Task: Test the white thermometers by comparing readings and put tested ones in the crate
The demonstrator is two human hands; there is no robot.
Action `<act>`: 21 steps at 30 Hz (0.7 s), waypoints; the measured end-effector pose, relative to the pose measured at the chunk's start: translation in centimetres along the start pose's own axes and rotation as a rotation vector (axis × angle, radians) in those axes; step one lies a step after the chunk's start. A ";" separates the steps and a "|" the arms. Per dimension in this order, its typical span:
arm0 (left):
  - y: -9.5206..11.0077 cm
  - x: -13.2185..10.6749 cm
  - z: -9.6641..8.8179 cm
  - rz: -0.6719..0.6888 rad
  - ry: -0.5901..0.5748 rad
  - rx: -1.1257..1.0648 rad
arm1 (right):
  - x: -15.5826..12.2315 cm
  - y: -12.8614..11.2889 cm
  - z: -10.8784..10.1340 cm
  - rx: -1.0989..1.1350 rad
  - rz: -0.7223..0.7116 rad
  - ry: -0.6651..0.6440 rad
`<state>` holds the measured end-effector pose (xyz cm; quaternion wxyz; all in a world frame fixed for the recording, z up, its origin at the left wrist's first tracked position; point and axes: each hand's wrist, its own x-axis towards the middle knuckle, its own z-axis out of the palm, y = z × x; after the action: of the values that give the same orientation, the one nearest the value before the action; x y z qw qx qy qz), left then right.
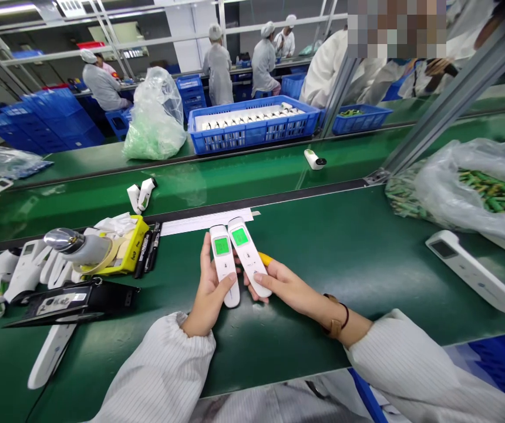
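Note:
My left hand [208, 296] is closed around a white handheld thermometer [224, 261] whose screen glows green. My right hand [281, 285] grips a second white thermometer [248, 252], also with a lit green screen. The two devices are held side by side, almost touching, just above the green table [344, 252]. A yellow object [265, 258] peeks out behind the fingers of my right hand; what it is I cannot tell. Both sleeves are white with fine stripes, and a brown strap sits on my right wrist.
More white thermometers [19, 270] lie heaped at the left beside a yellow box [131, 247], black pens and a black device [76, 299]. Another thermometer [477, 270] lies at the right near a bag of green parts [485, 188]. A blue crate [252, 126] stands beyond the conveyor, with workers behind.

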<state>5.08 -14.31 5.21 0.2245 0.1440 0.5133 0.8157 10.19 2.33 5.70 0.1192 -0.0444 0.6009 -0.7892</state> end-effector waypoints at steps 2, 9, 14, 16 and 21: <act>-0.1 0.1 0.0 0.035 0.039 0.031 | 0.1 0.2 0.2 -0.070 0.022 -0.001; -0.4 0.1 0.0 0.090 0.075 0.058 | -0.3 0.8 0.8 -0.356 0.192 0.088; -0.4 0.0 -0.1 0.069 0.080 0.023 | -0.1 1.0 0.5 -0.443 0.115 0.128; -0.3 0.0 0.0 0.029 0.060 -0.002 | 0.0 1.1 0.6 -0.389 0.142 0.095; 0.1 0.0 0.1 0.052 0.081 0.017 | 0.3 1.7 1.6 -0.111 0.166 0.128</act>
<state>5.13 -14.29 5.30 0.1811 0.1259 0.5250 0.8220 10.50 0.35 4.45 0.1431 0.0496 0.6516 -0.7433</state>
